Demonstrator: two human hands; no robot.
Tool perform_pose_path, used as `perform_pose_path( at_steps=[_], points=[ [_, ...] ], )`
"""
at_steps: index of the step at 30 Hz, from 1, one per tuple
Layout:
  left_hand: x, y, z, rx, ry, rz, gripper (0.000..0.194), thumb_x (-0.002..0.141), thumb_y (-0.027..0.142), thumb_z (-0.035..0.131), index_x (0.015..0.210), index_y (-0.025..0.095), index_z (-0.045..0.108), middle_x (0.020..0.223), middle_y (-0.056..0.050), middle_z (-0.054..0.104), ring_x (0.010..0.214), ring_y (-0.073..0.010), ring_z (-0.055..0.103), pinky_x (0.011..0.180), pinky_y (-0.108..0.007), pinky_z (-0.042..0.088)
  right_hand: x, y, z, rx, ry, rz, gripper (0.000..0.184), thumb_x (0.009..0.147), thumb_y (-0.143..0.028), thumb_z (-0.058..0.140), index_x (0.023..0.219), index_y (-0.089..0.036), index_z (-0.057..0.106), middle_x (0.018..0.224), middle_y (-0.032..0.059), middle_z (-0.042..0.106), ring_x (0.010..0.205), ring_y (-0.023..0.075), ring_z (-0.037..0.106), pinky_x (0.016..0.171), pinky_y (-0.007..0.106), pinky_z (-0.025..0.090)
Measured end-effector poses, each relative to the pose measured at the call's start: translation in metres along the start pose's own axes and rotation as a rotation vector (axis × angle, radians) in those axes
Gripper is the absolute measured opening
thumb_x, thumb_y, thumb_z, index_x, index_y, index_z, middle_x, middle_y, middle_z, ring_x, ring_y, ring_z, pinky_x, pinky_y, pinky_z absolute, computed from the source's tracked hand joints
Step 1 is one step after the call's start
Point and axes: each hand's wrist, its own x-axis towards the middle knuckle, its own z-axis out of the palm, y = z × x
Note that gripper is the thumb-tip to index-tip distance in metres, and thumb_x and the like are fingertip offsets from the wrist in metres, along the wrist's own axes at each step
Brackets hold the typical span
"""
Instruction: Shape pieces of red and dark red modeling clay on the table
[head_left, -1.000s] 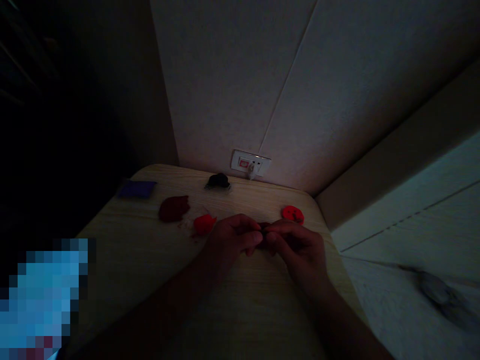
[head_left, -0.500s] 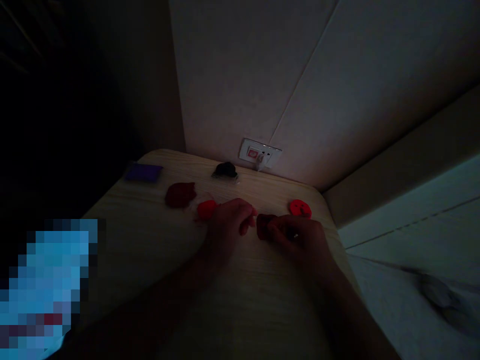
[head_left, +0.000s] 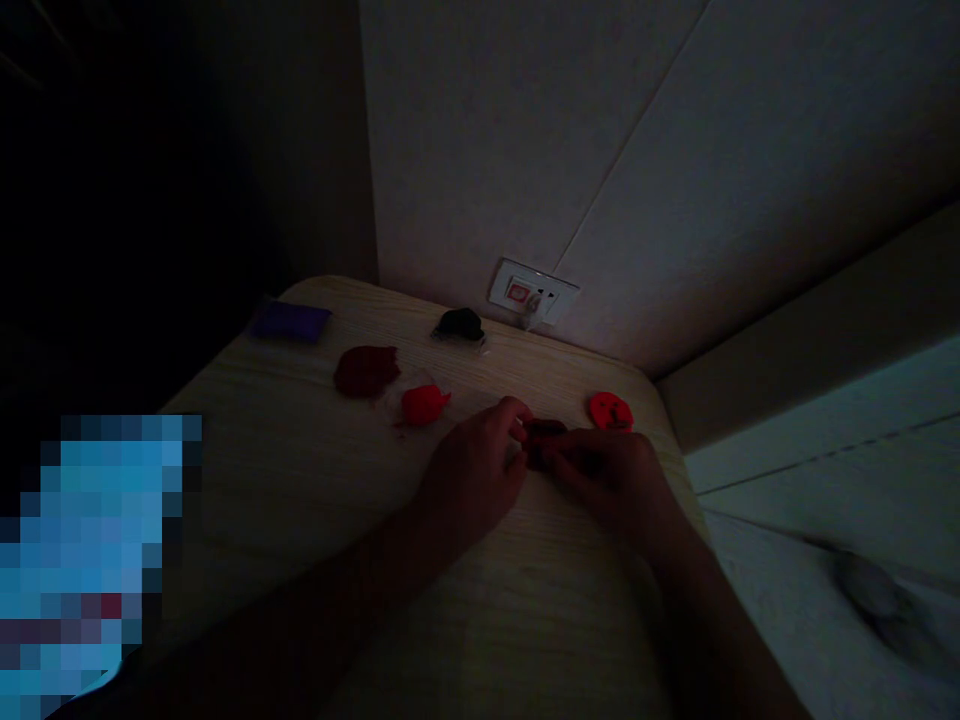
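A: What sort of spot is this, and what's going on with the hands?

B: Pretty dim corner tbh. Pale wood-grain table (head_left: 517,590) with rounded corners, pushed up to a plain wall (head_left: 487,130). There's a socket plate (head_left: 502,283) just above the back edge with a clear plug (head_left: 533,310) in it. The dark red piece (head_left: 544,428) is between the hands, right of the table's middle. Right hand (head_left: 622,480) has it pinched in closed fingers; left hand (head_left: 476,470) is curled at its other side, can't tell if it's gripping.

A: Anything else on there?

B: Yeah, purple packet (head_left: 292,321) back left, then a maroon lump (head_left: 365,371), bright red lump (head_left: 424,405), black lump (head_left: 461,323) near the wall, and a red disc (head_left: 610,410) just beyond the right hand.
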Motion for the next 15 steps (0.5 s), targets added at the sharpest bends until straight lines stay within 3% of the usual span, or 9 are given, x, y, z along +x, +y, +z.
perform_pose_path(
  at_steps=[15],
  points=[
    [0.0, 0.0025, -0.0003, 0.006, -0.017, -0.002, 0.036, 0.079, 0.007, 0.061, 0.111, 0.023, 0.058, 0.102, -0.002, 0.072, 0.086, -0.0193, 0.066, 0.078, -0.034, 0.052, -0.0004, -0.001, 0.0002, -0.034, 0.002, -0.016, 0.018, 0.088, -0.023, 0.065, 0.085, -0.018, 0.082, 0.065, 0.0013, 0.074, 0.051, 0.0118, 0.059, 0.05, 0.022, 0.039]
  ],
)
